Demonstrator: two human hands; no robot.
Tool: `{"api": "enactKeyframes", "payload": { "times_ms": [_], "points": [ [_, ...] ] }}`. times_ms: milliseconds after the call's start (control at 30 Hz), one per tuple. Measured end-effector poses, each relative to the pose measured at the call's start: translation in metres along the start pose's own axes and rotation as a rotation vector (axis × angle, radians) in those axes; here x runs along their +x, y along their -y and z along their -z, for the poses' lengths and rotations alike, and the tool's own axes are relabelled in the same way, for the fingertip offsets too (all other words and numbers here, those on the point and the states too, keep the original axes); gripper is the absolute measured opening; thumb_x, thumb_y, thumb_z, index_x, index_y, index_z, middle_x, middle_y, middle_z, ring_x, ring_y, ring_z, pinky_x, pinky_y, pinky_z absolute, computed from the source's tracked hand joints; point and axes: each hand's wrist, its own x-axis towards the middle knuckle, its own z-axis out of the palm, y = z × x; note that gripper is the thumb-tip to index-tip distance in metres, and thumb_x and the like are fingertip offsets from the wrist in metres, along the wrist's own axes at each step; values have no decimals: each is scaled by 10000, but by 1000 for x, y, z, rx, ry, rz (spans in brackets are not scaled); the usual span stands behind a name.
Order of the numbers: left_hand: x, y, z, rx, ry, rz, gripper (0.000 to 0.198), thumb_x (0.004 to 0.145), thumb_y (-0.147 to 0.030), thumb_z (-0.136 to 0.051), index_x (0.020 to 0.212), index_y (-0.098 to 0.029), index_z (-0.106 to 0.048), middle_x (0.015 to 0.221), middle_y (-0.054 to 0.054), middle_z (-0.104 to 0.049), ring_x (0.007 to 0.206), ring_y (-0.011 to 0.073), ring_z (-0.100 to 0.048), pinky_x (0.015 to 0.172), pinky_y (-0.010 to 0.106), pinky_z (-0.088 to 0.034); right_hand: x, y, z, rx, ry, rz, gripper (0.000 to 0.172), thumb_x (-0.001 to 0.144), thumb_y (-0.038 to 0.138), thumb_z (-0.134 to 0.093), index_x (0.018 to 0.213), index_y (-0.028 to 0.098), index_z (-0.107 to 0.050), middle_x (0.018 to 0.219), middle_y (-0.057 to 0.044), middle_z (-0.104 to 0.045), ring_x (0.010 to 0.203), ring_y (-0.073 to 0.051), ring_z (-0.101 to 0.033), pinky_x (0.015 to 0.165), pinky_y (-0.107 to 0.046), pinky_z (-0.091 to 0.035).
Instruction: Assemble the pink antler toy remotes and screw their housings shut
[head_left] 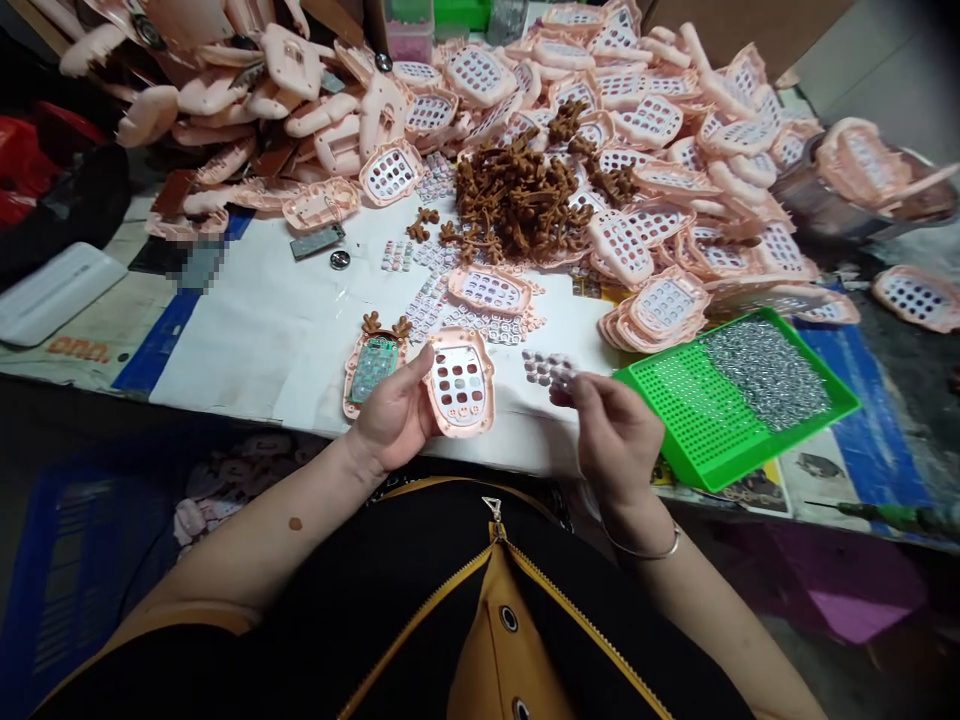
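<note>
My left hand [397, 405] is closed on the edge of a pink plastic shell [486, 400] with rows of button holes, held tilted above the front of the table. Between the fingertips of my right hand [619, 435] is a small button sheet [541, 368], a clear strip of rounded keys, held to the right of the shell and apart from it. Beside my left hand lies another shell half with a green circuit board [375, 370] in it and brown antlers [386, 323] at its top. Behind my hands, a pink shell [491, 290] rests on more button sheets [427, 300].
A green basket [675, 440] of small metal screws [772, 370] stands at the right. Heaps of pink shells [480, 75] line the back, with a pile of brown antler pieces [517, 195] before them. A white box-shaped object [60, 290] lies far left.
</note>
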Motion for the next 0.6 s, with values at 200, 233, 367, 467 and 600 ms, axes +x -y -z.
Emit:
{"api": "enactKeyframes", "payload": {
  "times_ms": [200, 233, 367, 467, 600],
  "points": [
    [-3, 7, -10, -183, -17, 182, 519, 871, -575, -546, 1234, -205, -592, 1164, 128, -703, 1054, 308, -676, 819, 445, -571, 10, -1, -4, 770, -144, -784, 315, 653, 379, -870, 760, 175, -655, 629, 36, -690, 582, -120, -710, 551, -195, -611],
    [-4, 8, -11, -199, -28, 193, 498, 870, -559, -561, 1219, -206, -600, 1172, 125, -702, 1055, 303, -676, 816, 435, -572, 11, -2, -4, 797, -127, -798, 324, 634, 369, -883, 749, 175, -651, 622, 38, -688, 582, -120, -711, 548, -187, -610],
    [-6, 7, -14, -223, -24, 202, 463, 876, -537, -568, 1203, -211, -612, 1158, 119, -706, 1045, 296, -680, 834, 432, -565, 7, 1, -8, 772, -83, -714, 297, 687, 401, -847, 756, 188, -651, 627, 34, -690, 588, -126, -712, 533, -197, -610],
    [-6, 6, -16, -199, -24, 221, 487, 866, -541, -581, 1232, -219, -600, 1129, 109, -713, 1023, 291, -688, 839, 432, -562, 0, 10, -9, 609, -77, -519, 206, 809, 399, -747, 823, 205, -679, 692, 11, -720, 606, -141, -715, 576, -265, -634],
    [-7, 6, -21, -196, -10, 227, 475, 874, -539, -567, 1190, -188, -615, 1104, 119, -712, 935, 277, -699, 758, 398, -568, -9, 22, -7, 91, 53, 41, 134, 887, 179, -647, 996, 224, -709, 927, -56, -769, 818, -179, -743, 763, -345, -641]
  ]
}}
